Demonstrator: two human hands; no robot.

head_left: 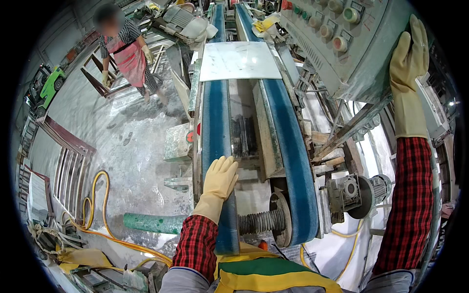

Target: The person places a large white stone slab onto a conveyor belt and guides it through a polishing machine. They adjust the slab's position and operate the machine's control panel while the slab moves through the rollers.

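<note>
My left hand (221, 180), in a cream rubber glove, lies palm down over the left blue conveyor belt (215, 117). Its fingers are stretched out and hold nothing. At the upper right, my right hand (409, 61), gloved the same way, is raised beside the edge of a grey control box (359, 63). Its fingers point up, extended; whether the palm touches the box is hard to tell. A white marble-look slab (240, 60) lies flat across both belts, beyond my left hand. The right blue belt (288, 132) runs alongside, with nothing of mine on it.
A motor (359, 191) and a coiled spring-like shaft (261, 222) sit at the near belt ends. A person (128, 53) in a red apron stands far left, near a green forklift (45, 88). Yellow hose (105, 210) and a green pipe (154, 223) lie on the floor.
</note>
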